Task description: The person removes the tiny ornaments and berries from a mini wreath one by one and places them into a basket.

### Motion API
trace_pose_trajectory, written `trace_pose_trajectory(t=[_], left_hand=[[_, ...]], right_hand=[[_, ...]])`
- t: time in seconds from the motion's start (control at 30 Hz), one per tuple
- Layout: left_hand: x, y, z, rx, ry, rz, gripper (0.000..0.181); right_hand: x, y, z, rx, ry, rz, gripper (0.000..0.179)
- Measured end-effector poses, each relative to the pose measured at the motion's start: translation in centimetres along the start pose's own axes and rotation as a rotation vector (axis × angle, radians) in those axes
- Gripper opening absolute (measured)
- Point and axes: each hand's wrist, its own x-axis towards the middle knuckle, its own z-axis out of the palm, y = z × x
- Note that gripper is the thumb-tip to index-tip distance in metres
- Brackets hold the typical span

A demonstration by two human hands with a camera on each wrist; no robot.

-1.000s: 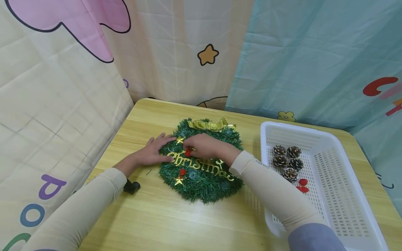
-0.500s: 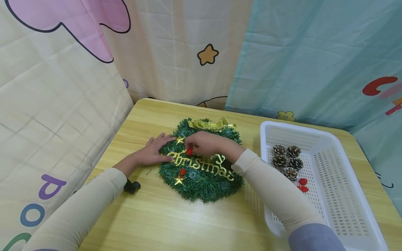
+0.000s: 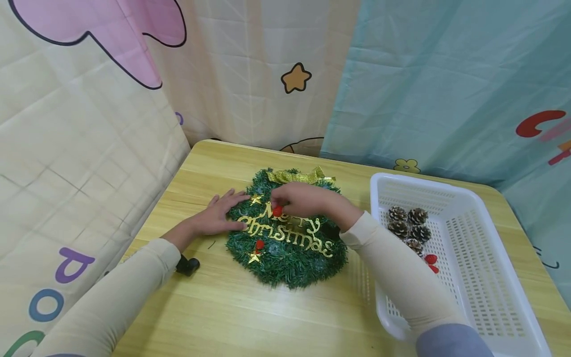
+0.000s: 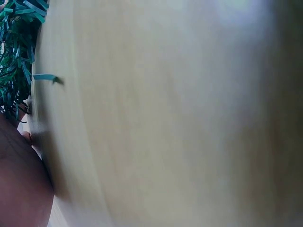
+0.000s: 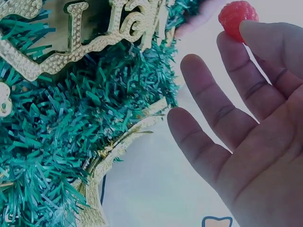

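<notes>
A green tinsel wreath (image 3: 285,270) lies on the table with gold "Merry Christmas" lettering (image 3: 285,235) across its middle. My right hand (image 3: 305,199) pinches a red raspberry-like berry (image 5: 234,19) between thumb and fingertips, above the lettering in the head view. Its other fingers extend loosely in the right wrist view. My left hand (image 3: 218,215) rests at the wreath's left edge, fingers spread and mostly straight. Gold stars (image 3: 254,257) and another red berry (image 3: 259,244) sit on the wreath's left side. A gold ribbon (image 3: 296,177) lies along its far edge.
To the right stands a white perforated basket (image 3: 424,182) with several pine cones (image 3: 418,215) and red berries (image 3: 430,259) inside. A small black object (image 3: 187,266) lies by my left forearm. Printed curtains (image 3: 267,114) hang behind the table (image 3: 250,317).
My right hand has moved right and slightly away from me with the berry, uncovering more of the "Merry" lettering. My left hand stays where it was.
</notes>
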Motion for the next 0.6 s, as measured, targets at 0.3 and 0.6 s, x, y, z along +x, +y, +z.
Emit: trace_pose_trajectory(t=[0.3, 0.6], left_hand=[[-0.1, 0.1, 0.0, 0.003, 0.001, 0.002, 0.082], [-0.1, 0.2, 0.0, 0.004, -0.004, 0.001, 0.083]], right_hand=[[-1.8, 0.0, -0.4, -0.017, 0.008, -0.012, 0.015], [-4.1, 0.0, -1.0, -0.044, 0.044, 0.011, 0.014]])
